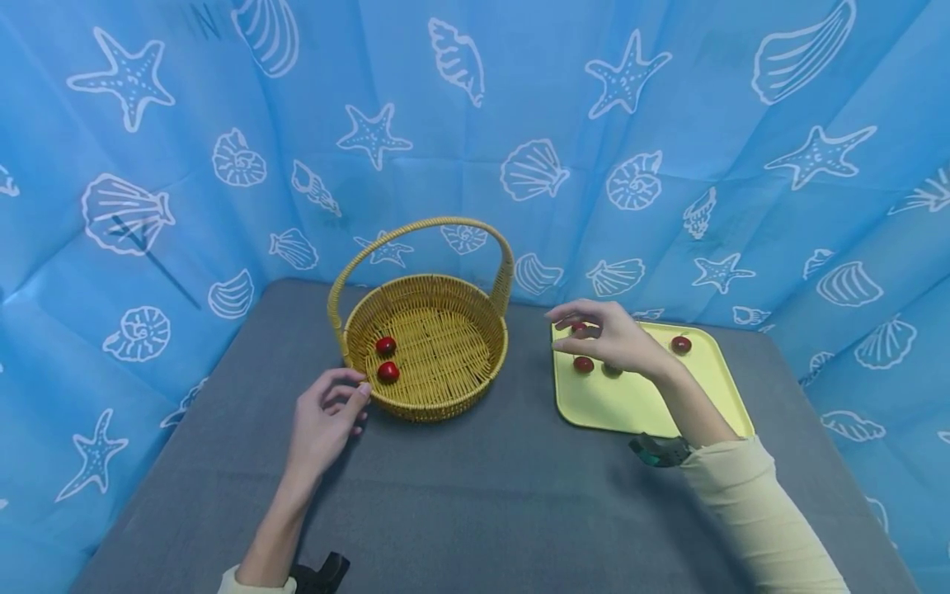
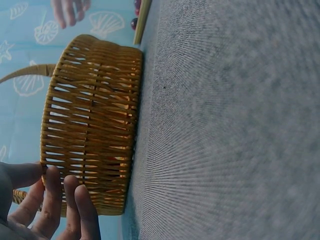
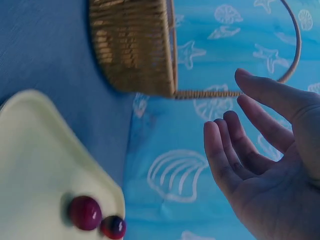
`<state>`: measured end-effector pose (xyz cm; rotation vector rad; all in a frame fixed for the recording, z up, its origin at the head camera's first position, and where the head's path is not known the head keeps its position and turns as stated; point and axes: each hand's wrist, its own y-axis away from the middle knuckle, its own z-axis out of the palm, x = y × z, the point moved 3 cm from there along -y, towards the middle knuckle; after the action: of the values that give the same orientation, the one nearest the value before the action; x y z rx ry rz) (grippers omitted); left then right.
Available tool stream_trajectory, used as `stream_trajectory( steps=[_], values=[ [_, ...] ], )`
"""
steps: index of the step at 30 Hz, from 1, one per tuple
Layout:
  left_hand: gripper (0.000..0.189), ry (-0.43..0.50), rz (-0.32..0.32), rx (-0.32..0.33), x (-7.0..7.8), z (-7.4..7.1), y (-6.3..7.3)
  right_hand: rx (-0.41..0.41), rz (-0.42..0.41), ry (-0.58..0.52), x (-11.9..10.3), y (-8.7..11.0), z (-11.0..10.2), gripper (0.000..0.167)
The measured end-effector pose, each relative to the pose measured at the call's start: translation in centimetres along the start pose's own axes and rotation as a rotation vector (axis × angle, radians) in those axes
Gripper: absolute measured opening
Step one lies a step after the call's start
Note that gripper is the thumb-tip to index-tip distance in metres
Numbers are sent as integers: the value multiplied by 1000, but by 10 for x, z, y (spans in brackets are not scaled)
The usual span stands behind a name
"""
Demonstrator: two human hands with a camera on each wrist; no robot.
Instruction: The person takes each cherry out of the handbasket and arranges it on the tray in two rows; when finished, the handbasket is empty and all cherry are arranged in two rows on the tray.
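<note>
A yellow wicker basket with a tall arched handle stands left of the middle of the table. Two red cherries lie inside it at the left. My left hand pinches the basket's near left rim, thumb on top and fingers against the woven side. Over the far left part of a yellow tray hovers my right hand, fingers loosely bent and nothing between them. Several cherries lie on the tray below that hand, partly covered by it. Another cherry sits near the tray's far edge.
A grey cloth covers the table. Blue curtains with white shells and starfish hang behind it and at both sides. The basket handle rises high above the rim. Each wrist carries a dark strapped device.
</note>
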<state>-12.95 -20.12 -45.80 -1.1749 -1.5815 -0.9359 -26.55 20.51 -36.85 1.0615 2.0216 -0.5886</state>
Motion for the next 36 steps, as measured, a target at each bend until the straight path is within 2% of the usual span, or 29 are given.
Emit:
stream_trajectory(
  steps=[12, 16, 23, 36],
  values=[
    [32, 4, -18, -1, 1, 0, 0, -109, -111, -56, -35, -35, 36, 40],
    [31, 11, 0, 1, 1, 0, 0, -143, -162, -66, -46, -50, 49, 40],
    [30, 33, 43, -3, 0, 0, 1, -191, -188, -89, -61, -75, 68, 38],
    [30, 20, 37, 2, -1, 0, 1, -297, -219, -8, -80, -120, 97, 39]
  ],
)
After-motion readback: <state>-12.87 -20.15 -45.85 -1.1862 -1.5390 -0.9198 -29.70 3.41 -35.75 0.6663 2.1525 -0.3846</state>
